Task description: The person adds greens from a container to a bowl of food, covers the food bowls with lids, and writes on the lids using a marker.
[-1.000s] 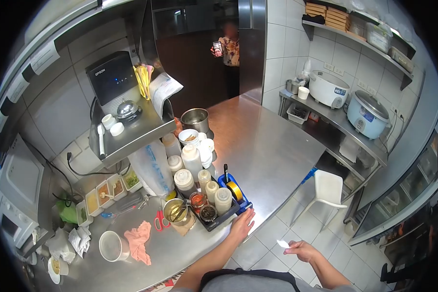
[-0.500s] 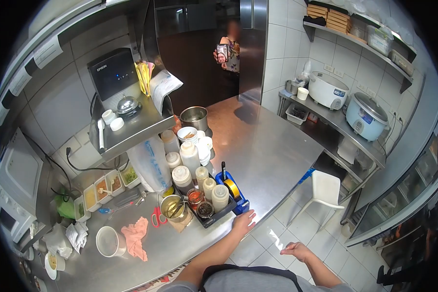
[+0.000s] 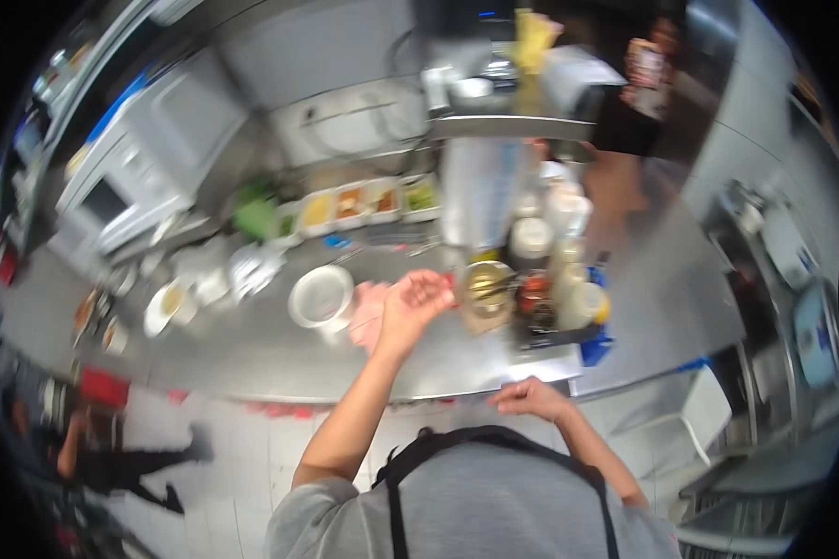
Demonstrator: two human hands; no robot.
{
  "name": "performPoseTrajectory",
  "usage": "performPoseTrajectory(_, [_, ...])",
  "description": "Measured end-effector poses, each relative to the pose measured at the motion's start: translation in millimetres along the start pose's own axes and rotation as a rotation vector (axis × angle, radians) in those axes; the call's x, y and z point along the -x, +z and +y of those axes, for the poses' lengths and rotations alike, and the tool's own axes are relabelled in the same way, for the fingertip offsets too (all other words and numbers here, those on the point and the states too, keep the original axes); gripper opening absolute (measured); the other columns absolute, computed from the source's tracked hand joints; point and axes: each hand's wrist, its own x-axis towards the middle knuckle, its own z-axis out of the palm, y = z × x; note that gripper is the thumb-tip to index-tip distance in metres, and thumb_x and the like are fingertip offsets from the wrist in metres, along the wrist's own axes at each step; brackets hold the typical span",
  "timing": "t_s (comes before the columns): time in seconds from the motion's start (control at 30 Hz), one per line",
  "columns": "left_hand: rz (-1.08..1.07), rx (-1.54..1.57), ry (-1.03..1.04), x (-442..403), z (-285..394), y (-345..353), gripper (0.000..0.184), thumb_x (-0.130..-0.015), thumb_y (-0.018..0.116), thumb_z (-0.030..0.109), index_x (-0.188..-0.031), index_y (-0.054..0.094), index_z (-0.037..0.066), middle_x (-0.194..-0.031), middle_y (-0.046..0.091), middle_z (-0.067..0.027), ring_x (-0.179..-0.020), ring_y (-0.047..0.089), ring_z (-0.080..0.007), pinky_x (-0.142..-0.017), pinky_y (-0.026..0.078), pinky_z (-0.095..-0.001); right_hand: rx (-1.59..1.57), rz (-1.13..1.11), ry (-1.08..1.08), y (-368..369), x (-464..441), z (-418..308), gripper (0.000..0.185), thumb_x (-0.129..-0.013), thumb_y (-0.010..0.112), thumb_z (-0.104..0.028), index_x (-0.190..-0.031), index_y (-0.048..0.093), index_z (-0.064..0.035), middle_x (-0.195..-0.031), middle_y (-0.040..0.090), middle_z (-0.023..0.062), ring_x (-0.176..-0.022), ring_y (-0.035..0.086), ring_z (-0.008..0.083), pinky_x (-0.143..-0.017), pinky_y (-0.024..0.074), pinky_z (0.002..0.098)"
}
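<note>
My left hand point(image 3: 418, 303) is over the steel counter point(image 3: 252, 368), its fingers apart and slightly bent, blurred by motion. A bit of red scissors handle point(image 3: 451, 291) shows right at its fingertips; contact is unclear. Under and beside the wrist lies a pink cloth point(image 3: 368, 315). In front of my body, just off the counter's edge, my right hand point(image 3: 531, 399) has thumb and fingers pinched together. Whatever is in that pinch is lost against the pale floor. A metal pot point(image 3: 488, 287) with a utensil in it stands right of my left hand.
A clear plastic tub point(image 3: 323, 296) stands left of the cloth. Sauce bottles point(image 3: 569, 270) and jars crowd a black tray at right, beside a blue tape dispenser point(image 3: 598, 345). Topping containers point(image 3: 350, 207) line the wall. Another person point(image 3: 112, 456) is at lower left; one more holds a phone point(image 3: 645, 61).
My view has swung left. My left hand has left the tape dispenser's side and reached across to the scissors. My right hand stays pinched; the white strip it held is no longer distinguishable.
</note>
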Motion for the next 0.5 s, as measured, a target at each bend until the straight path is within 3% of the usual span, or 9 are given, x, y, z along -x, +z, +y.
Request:
performPoseTrajectory(0.1, [0.271, -0.076, 0.17, -9, 20, -101, 0.024, -0.077, 0.068, -0.003, -0.098, 0.058, 0.003, -0.093, 0.064, -0.0054, -0.084, 0.06, -0.0107, -0.075, 0.05, -0.0243, 0.018, -0.171, 0.077, 32, -74, -58, 0.026, -0.083, 0.068, -0.019, -0.104, 0.068, -0.0046, -0.08, 0.062, -0.0017, -0.064, 0.048, 0.0042, -0.062, 0.0433, 0.0218])
performPoseTrajectory(0.17, [0.425, -0.143, 0.21, -14, 28, -155, 0.02, -0.08, 0.067, 0.001, -0.098, 0.058, 0.005, -0.092, 0.064, -0.0039, -0.079, 0.06, -0.0103, -0.069, 0.048, -0.0222, -0.127, -0.203, 0.001, 53, -127, -59, 0.03, -0.083, 0.068, -0.023, -0.106, 0.066, -0.0037, -0.077, 0.06, -0.0016, -0.061, 0.045, 0.0037, -0.06, 0.043, 0.0223])
performPoseTrajectory(0.27, [0.599, -0.257, 0.161, -31, 40, -219, 0.03, -0.079, 0.071, 0.009, -0.104, 0.057, 0.001, -0.09, 0.064, -0.006, -0.08, 0.06, -0.0118, -0.067, 0.046, -0.0222, -0.171, -0.261, 0.076, 77, -205, -72, 0.03, -0.084, 0.067, -0.026, -0.104, 0.067, -0.0041, -0.077, 0.058, -0.0027, -0.061, 0.046, 0.0051, -0.06, 0.0439, 0.0228])
performPoseTrajectory(0.33, [0.577, -0.306, 0.134, -52, 26, -277, 0.031, -0.08, 0.07, 0.009, -0.106, 0.055, 0.001, -0.095, 0.063, -0.0085, -0.085, 0.061, -0.0152, -0.072, 0.049, -0.0247, -0.118, -0.295, 0.02, 85, -252, -72, 0.027, -0.085, 0.066, -0.028, -0.098, 0.068, -0.0041, -0.073, 0.053, -0.0042, -0.059, 0.045, 0.0062, -0.054, 0.0416, 0.0234])
performPoseTrajectory(0.37, [0.586, -0.299, 0.116, -61, 20, -293, 0.032, -0.08, 0.07, 0.008, -0.106, 0.054, 0.001, -0.096, 0.063, -0.0077, -0.087, 0.062, -0.0165, -0.074, 0.05, -0.0256, -0.25, -0.41, -0.036, 89, -276, -67, 0.024, -0.085, 0.065, -0.026, -0.094, 0.068, -0.0042, -0.069, 0.05, -0.0038, -0.057, 0.044, 0.0062, -0.048, 0.0363, 0.0238])
performPoseTrajectory(0.4, [0.562, -0.264, 0.11, -73, 14, -310, 0.031, -0.079, 0.07, 0.005, -0.105, 0.054, 0.0, -0.097, 0.062, -0.0103, -0.085, 0.062, -0.0194, -0.076, 0.053, -0.0292, -0.098, -0.311, -0.011, 98, -296, -59, 0.022, -0.086, 0.064, -0.025, -0.091, 0.068, -0.0037, -0.063, 0.047, -0.003, -0.051, 0.04, 0.0074, -0.044, 0.0313, 0.025])
performPoseTrajectory(0.43, [0.523, -0.244, 0.082, -84, 8, -325, 0.03, -0.079, 0.069, 0.004, -0.104, 0.052, 0.002, -0.093, 0.061, -0.0081, -0.085, 0.062, -0.0198, -0.075, 0.054, -0.0297, -0.203, -0.299, -0.027, 104, -293, -68, 0.031, -0.083, 0.066, -0.032, -0.093, 0.067, -0.0024, -0.058, 0.046, -0.0025, -0.047, 0.04, 0.0078, -0.042, 0.0328, 0.0249])
performPoseTrajectory(0.5, [0.443, -0.281, -0.004, -106, -3, -343, 0.026, -0.079, 0.068, 0.0, -0.099, 0.052, 0.002, -0.089, 0.06, -0.0064, -0.081, 0.063, -0.0192, -0.074, 0.056, -0.0307, -0.075, -0.095, -0.037, 122, -283, -81, 0.04, -0.079, 0.068, -0.042, -0.09, 0.067, -0.0035, -0.054, 0.045, -0.0023, -0.044, 0.041, 0.0082, -0.04, 0.034, 0.0251])
